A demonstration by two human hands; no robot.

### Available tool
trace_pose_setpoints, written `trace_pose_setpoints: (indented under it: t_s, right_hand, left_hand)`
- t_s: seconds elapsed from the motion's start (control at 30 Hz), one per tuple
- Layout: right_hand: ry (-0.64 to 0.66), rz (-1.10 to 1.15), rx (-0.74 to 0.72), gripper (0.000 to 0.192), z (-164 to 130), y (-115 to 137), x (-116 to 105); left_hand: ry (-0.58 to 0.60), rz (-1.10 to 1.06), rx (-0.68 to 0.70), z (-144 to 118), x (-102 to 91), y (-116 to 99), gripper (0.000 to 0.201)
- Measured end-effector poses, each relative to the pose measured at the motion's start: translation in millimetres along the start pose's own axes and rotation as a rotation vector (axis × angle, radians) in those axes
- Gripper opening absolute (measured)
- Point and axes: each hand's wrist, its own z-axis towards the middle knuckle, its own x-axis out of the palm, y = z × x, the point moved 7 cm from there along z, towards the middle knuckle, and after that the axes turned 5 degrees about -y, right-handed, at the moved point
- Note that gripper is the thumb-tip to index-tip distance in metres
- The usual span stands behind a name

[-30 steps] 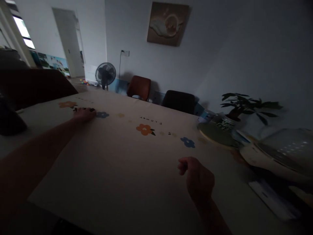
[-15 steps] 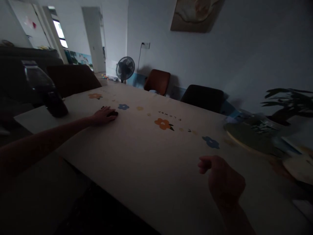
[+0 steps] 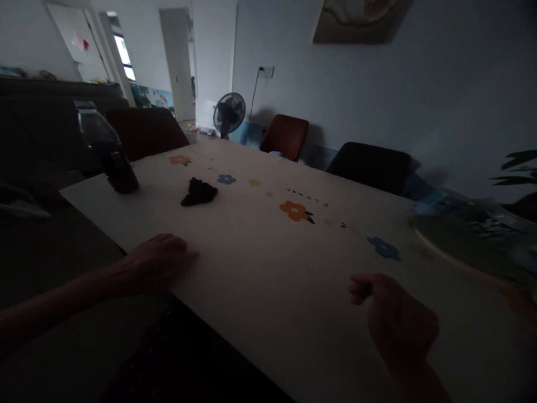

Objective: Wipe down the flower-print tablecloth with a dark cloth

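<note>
The room was dim. The left hand (image 3: pixel 157 258) lay flat on the near edge of the desk (image 3: pixel 251 280), palm down, with the fingers stretched forward and loosely together. It held nothing. The right hand (image 3: pixel 398 319) rested on the desk further to the right, curled into a loose fist with the knuckles pointing to the left. Whether something small was inside the fist, the picture did not show.

A small dark object (image 3: pixel 199 192), crumpled and irregular in shape, lay on the desk beyond the left hand, well apart from it and touched by neither hand. It was too dark to say what it was made of. Just beside it, on the far side, was a blue flower (image 3: pixel 226 179) printed on the pale cloth that covered the desk. More printed flowers ran in a line across the cloth: an orange flower (image 3: pixel 296 210) near the middle and another blue one (image 3: pixel 384 248) to the right, near the right hand.

A dark bottle (image 3: pixel 107 148) stood upright near the left corner of the desk, to the left of the dark object. At the right edge of the desk a round green plate (image 3: pixel 457 246) was seen, blurred.

Behind the desk stood a brown chair (image 3: pixel 285 136) and a black chair (image 3: pixel 371 167) against the wall, and a fan (image 3: pixel 229 113) on the floor near the doorway.
</note>
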Motion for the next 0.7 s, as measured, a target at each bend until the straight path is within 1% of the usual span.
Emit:
trace_pose_setpoints:
  t_s: [0.1, 0.2, 0.27, 0.3, 0.37, 0.43, 0.5, 0.6, 0.67, 0.7]
  right_hand:
    - [-0.010, -0.017, -0.016, 0.036, 1, -1, -3]
    - [-0.029, -0.057, -0.043, 0.036, 3, -3, -6]
    - [-0.025, -0.083, -0.049, 0.038, 4, -3, -7]
    - [-0.022, -0.092, -0.043, 0.039, 3, -3, -7]
    - [-0.017, -0.087, -0.029, 0.039, 3, -4, -6]
    - [-0.019, -0.064, -0.030, 0.038, 3, -3, -6]
    - [-0.014, -0.050, -0.050, 0.038, 2, -2, -6]
    - [-0.010, -0.055, -0.065, 0.037, 2, -3, -5]
    - [-0.024, -0.054, -0.071, 0.036, 2, -3, -6]
    - [-0.032, -0.055, -0.071, 0.036, 2, -2, -6]
  left_hand:
    - [0.047, 0.053, 0.044, 11, 2.8, -5, 0.038]
    - [0.078, 0.067, 0.067, 16, 6.0, -1, 0.037]
    - [0.078, 0.026, 0.066, 15, 7.7, 3, 0.035]
    - [0.064, -0.023, 0.044, 14, 7.5, 6, 0.035]
    - [-0.011, -0.150, -0.065, 13, 3.4, 16, 0.033]
    - [-0.101, -0.258, -0.252, 12, -3.0, 31, 0.034]
    - [-0.151, -0.290, -0.452, 11, -10.3, 45, 0.039]
    - [-0.154, -0.256, -0.695, 11, -25.9, 61, 0.045]
    - [-0.125, -0.245, -0.802, 8, -37.7, 73, 0.046]
    - [-0.092, -0.249, -0.829, 5, -42.4, 79, 0.047]
